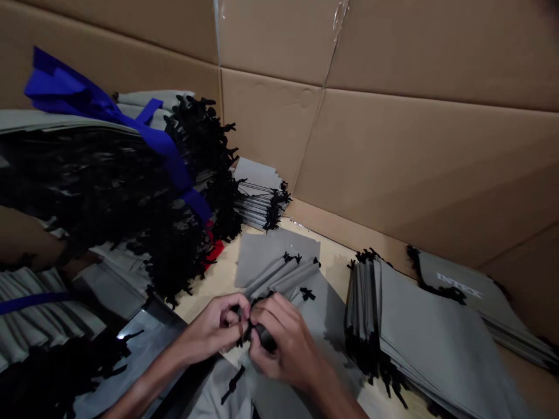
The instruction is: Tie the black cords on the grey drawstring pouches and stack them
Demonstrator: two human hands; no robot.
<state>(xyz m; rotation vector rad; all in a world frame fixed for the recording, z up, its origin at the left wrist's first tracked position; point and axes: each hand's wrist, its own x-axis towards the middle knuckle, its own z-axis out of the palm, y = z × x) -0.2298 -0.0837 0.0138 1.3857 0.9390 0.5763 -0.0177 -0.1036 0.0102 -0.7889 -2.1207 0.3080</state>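
Observation:
My left hand [217,329] and my right hand [285,340] meet low in the middle, fingers pinched together on the black drawstring [245,333] of a grey drawstring bag [279,278]. The bag lies flat on the light table with a few others fanned under it, their black cord ends pointing away from me. Both hands are closed around the cord; the part inside my fingers is hidden.
A tall heap of grey bags with black cords [109,192], tied with blue ribbon [131,119], fills the left. A smaller stack [258,198] sits at the back. More stacks [419,337] lie on the right. Cardboard walls [393,134] enclose the table.

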